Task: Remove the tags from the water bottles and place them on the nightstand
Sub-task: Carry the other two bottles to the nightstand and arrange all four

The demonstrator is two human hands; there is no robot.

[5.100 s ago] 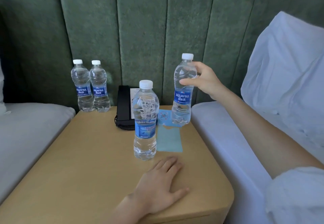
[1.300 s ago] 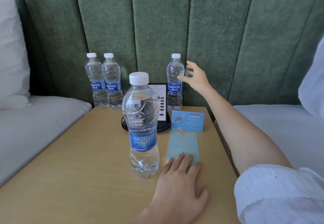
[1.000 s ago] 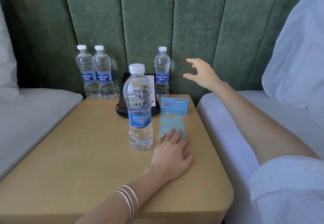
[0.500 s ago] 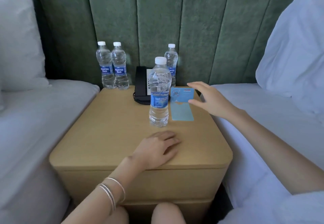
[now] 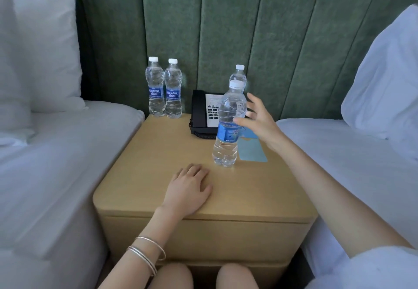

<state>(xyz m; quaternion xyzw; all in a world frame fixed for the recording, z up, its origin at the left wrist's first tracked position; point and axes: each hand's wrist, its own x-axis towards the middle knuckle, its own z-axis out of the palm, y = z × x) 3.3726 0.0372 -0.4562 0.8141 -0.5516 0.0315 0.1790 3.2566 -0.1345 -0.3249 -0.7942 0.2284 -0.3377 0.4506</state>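
Note:
A clear water bottle (image 5: 228, 125) with a blue label and white cap stands upright in the middle of the wooden nightstand (image 5: 158, 152). My right hand (image 5: 260, 121) hovers just right of it at label height, fingers spread, thumb close to the label, holding nothing. My left hand (image 5: 188, 189) lies flat, palm down, on the nightstand in front of the bottle. Two more bottles (image 5: 164, 89) stand side by side at the back left. Another bottle (image 5: 238, 77) is at the back, mostly hidden behind the front one. A light blue tag (image 5: 252, 151) lies flat right of the front bottle.
A black desk phone (image 5: 202, 112) sits at the back of the nightstand. White beds flank it, left bed (image 5: 56, 164) and right bed (image 5: 350, 152), each with a pillow. A green padded headboard (image 5: 226, 28) rises behind. My knees show below the nightstand front.
My right hand rose from the blue tag to beside the front bottle's label, fingers spread. My left hand stays flat on the nightstand. The view shifted slightly.

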